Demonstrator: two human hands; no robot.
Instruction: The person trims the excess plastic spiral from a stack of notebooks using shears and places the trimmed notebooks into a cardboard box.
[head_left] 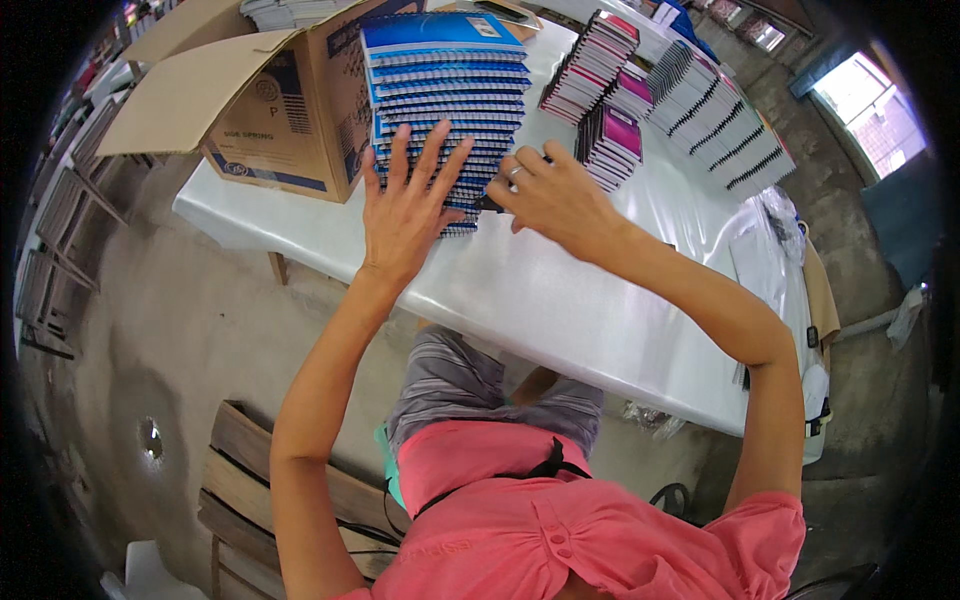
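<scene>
Rests left hand (404, 222) on stacked blue spiral notebooks (446, 88) beside open cardboard box (268, 115), holds small dark object (488, 204) in right hand (562, 200).

Workshop, seemingly: rough concrete floor (190, 300), white table (570, 310), notebook stacks (445, 85), open cardboard carton (275, 115).

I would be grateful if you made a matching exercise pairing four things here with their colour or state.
Things:
1. Left hand
2. Right hand
3. Cardboard box
4. Shirt

Descriptions:
A. Pink
B. Open, on the table
C. Spread over blue notebooks
D. Wearing a ring

Pairs: 1-C, 2-D, 3-B, 4-A
</scene>
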